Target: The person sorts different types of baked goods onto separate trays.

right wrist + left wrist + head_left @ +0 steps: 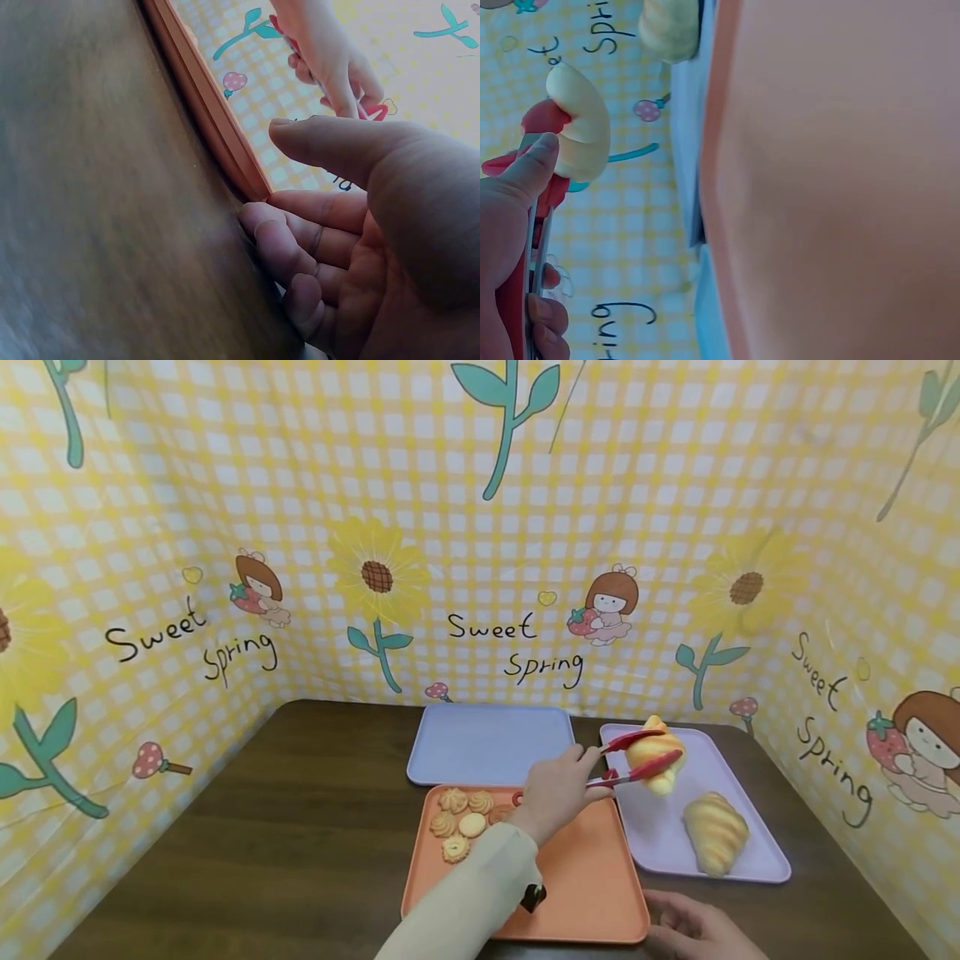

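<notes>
In the head view, my left hand (pixel 558 789) reaches over the orange tray (pixel 588 893) and grips a pair of red-tipped tongs (pixel 655 767). The tong tips clasp a croissant (pixel 654 748) over the far part of the lilac tray (pixel 712 768). The left wrist view shows my thumb along one tong arm, with the held croissant (pixel 586 131) between the red tips. A second croissant (pixel 716 833) lies on the lilac tray's near half. My right hand (pixel 693 927) is at the orange tray's near right corner, its fingers loosely bent by the rim in the right wrist view.
Several cookies (pixel 472 824) lie on the left part of the orange tray, some partly hidden by my left arm. Behind it sits a blue tray (pixel 491 743). A yellow checked cloth (pixel 480 543) walls in the dark wooden table (pixel 300 827) at the back and sides.
</notes>
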`<state>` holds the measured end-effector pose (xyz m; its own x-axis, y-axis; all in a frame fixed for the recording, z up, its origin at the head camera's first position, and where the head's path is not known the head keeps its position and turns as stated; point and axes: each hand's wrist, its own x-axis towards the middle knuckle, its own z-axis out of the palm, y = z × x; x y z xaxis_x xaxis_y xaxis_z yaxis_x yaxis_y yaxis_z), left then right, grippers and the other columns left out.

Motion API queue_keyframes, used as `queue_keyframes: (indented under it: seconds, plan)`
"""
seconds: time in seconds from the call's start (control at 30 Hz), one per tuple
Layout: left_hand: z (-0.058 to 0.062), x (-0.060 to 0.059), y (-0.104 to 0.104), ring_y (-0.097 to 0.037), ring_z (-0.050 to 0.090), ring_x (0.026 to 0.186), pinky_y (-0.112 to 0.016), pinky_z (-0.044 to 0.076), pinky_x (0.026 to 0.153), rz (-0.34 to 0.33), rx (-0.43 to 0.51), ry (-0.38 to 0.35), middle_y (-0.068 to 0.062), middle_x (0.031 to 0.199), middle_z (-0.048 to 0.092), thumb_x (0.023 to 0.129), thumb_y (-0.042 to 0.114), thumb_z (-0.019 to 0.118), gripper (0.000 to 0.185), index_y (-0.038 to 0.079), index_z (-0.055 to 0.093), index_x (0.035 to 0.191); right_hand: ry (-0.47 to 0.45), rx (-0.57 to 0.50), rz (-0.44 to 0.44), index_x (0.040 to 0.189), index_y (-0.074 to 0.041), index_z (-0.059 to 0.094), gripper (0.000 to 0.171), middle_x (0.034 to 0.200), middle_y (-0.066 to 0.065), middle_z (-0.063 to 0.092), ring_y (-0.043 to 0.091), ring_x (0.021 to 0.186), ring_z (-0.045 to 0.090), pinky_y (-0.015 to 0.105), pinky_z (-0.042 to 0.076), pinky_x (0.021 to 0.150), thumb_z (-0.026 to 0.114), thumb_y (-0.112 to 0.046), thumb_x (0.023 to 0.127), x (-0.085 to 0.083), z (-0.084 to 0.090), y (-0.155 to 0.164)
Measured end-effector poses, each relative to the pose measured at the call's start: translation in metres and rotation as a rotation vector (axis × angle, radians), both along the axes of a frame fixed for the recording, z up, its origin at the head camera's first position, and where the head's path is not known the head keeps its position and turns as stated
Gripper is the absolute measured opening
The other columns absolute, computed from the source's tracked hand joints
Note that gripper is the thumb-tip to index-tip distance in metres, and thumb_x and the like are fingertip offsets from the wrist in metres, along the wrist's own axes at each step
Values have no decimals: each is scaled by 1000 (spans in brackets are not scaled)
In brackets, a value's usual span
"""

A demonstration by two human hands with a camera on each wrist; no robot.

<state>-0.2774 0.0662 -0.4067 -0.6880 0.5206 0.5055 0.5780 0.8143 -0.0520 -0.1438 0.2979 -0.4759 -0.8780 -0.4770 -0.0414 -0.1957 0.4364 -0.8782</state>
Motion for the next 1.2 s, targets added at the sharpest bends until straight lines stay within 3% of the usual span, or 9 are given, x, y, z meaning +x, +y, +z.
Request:
queue_keyframes:
  seconds: [0.27, 0.5, 0.77, 1.03, 1.2]
  plan:
    - [-14, -9, 17, -9, 42, 50, -23, 32, 40, 44, -13, -59, 5, 89, 55, 87, 62, 63, 56, 23, 57, 127, 12, 3, 0, 133, 20, 44, 50, 80, -8, 55, 2, 64, 53, 25, 44, 54, 61, -13, 99, 1, 2, 4]
    - [-22, -5, 25, -9, 50, 53, -24, 39, 41, 111, -62, -83, 6, 88, 56, 85, 65, 61, 56, 23, 59, 122, -18, -5, -4, 134, 19, 44, 52, 81, -7, 56, 3, 64, 53, 24, 44, 55, 61, -16, 99, 1, 4, 2]
    - [-33, -3, 37, -8, 60, 68, -25, 48, 48, 183, -94, -235, 5, 104, 59, 88, 63, 61, 56, 26, 56, 129, 37, -11, 9, 132, 21, 43, 50, 82, -11, 56, 2, 66, 54, 25, 45, 56, 61, -13, 99, 1, 1, 0]
    - [-31, -6, 45, -10, 62, 81, -30, 45, 45, 264, -108, -329, 6, 111, 57, 83, 66, 64, 63, 30, 54, 134, 7, 7, -21, 133, 19, 45, 52, 82, -7, 57, 3, 66, 54, 24, 45, 57, 62, -16, 98, 1, 1, -4]
    - [-27, -3, 49, -12, 59, 69, -30, 42, 44, 297, -104, -337, 5, 107, 56, 76, 73, 66, 76, 26, 52, 135, 30, 2, -14, 132, 19, 46, 50, 82, -10, 57, 2, 66, 54, 24, 45, 56, 62, -14, 98, 1, -1, -1]
